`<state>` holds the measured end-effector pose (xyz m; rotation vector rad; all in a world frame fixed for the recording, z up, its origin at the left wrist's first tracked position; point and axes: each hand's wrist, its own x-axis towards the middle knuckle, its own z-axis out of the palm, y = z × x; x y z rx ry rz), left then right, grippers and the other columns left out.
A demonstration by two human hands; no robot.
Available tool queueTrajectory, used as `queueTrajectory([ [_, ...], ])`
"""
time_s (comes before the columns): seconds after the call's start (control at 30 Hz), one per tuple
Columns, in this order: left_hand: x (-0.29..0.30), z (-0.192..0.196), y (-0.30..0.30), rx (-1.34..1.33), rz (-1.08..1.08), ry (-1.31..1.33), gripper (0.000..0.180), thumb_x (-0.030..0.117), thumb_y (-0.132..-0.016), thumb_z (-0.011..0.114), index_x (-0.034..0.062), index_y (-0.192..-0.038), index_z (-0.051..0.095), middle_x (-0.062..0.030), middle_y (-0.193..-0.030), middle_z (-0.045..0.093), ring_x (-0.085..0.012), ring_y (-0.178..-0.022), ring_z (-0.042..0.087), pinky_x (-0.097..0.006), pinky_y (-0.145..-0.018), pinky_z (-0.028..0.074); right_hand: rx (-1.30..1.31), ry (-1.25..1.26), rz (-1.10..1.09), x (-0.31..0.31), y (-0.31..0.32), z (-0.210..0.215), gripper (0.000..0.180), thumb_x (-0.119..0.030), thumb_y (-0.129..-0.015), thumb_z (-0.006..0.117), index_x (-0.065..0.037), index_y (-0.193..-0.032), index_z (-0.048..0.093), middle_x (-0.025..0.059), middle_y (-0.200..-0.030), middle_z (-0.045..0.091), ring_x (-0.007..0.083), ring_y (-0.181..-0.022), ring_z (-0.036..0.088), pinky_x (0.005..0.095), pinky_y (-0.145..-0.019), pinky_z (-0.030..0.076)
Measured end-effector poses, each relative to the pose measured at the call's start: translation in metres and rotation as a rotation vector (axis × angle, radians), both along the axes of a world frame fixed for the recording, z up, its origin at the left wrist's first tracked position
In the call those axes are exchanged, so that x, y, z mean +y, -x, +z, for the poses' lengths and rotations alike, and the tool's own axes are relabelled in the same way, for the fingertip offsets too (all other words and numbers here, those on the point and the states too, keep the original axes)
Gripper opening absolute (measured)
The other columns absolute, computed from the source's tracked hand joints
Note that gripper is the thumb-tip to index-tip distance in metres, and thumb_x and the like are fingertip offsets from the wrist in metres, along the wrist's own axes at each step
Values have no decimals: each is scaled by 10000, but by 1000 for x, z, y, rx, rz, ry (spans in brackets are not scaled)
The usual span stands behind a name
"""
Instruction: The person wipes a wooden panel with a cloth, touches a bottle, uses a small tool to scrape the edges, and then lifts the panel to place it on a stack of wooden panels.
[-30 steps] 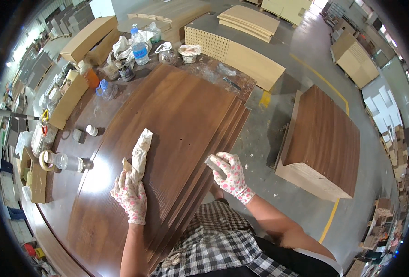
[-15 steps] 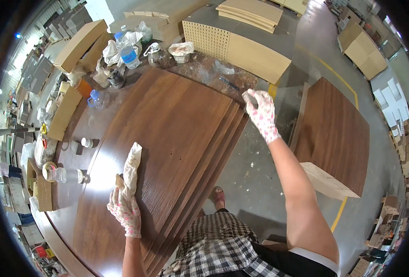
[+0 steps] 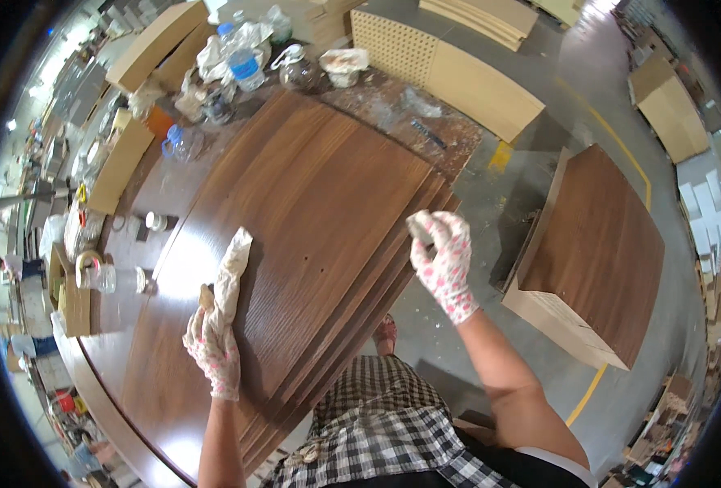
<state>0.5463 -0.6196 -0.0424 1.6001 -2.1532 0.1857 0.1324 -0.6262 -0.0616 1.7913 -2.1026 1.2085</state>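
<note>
My left hand (image 3: 214, 350), in a white glove with pink spots, rests on the top dark brown wood panel (image 3: 287, 220) of a stack. Its fingers close around a long, bunched white cloth (image 3: 232, 272). A small tan piece (image 3: 206, 297) pokes out beside the fingertips. To the right, my right hand (image 3: 443, 264), gloved the same way, hovers by the stepped right edge of the stack. Thumb and fingers curl together around a small pale grey piece (image 3: 420, 228), whose kind I cannot make out. Two small dark holes show in the panel.
Plastic bottles (image 3: 245, 69), a white-rimmed tub (image 3: 344, 67) and a glass jar (image 3: 298, 71) crowd the far bench end. A clear bottle (image 3: 108, 278) lies at left. Another brown panel stack (image 3: 596, 260) stands on the floor to the right, beyond a pale perforated board (image 3: 393, 49).
My right hand has come nearer, down and slightly left, toward the stack's edge. My left hand keeps its hold on the cloth. The whole view has shifted slightly.
</note>
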Motion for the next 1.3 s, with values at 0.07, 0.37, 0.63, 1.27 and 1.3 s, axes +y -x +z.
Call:
queueTrajectory([
  [0.07,0,-1,-2,-3,29,-5,386,93,-824,626,50,-1197,537,-160,-1285,518,-352,-1170,481,-467,-961,346,-34,-19,62,10,-23,5,423,-84,-720,649,-102,-1137,581,98,-1033,572,262,-941,547,397,-792,487],
  [0.37,-1,10,-1,-1,53,-23,384,134,-825,642,44,-1190,566,-147,-1278,521,-345,-1173,472,-454,-991,338,-80,-9,289,49,-94,20,348,-85,-713,635,-145,-1056,634,66,-911,553,212,-829,540,365,-718,484],
  [0.63,3,16,0,62,2,-94,397,153,-792,668,59,-1168,584,-129,-1277,525,-341,-1203,445,-487,-1026,292,-82,-155,756,137,-209,12,325,-177,-795,600,-203,-1116,640,55,-1022,548,205,-892,542,388,-815,450],
  [1.27,190,12,-336,33,111,-57,386,214,-815,658,93,-1179,610,-96,-1278,560,-320,-1210,473,-445,-1006,328,18,-110,638,229,-371,16,404,-116,-688,679,-161,-1089,652,74,-1061,512,264,-968,501,408,-815,449],
  [1.3,194,14,-335,25,116,-62,383,216,-817,653,95,-1177,611,-94,-1278,561,-316,-1206,476,-442,-1002,328,-13,-97,722,240,-389,14,420,-125,-689,683,-184,-1104,653,62,-1061,517,256,-946,505,399,-814,450],
])
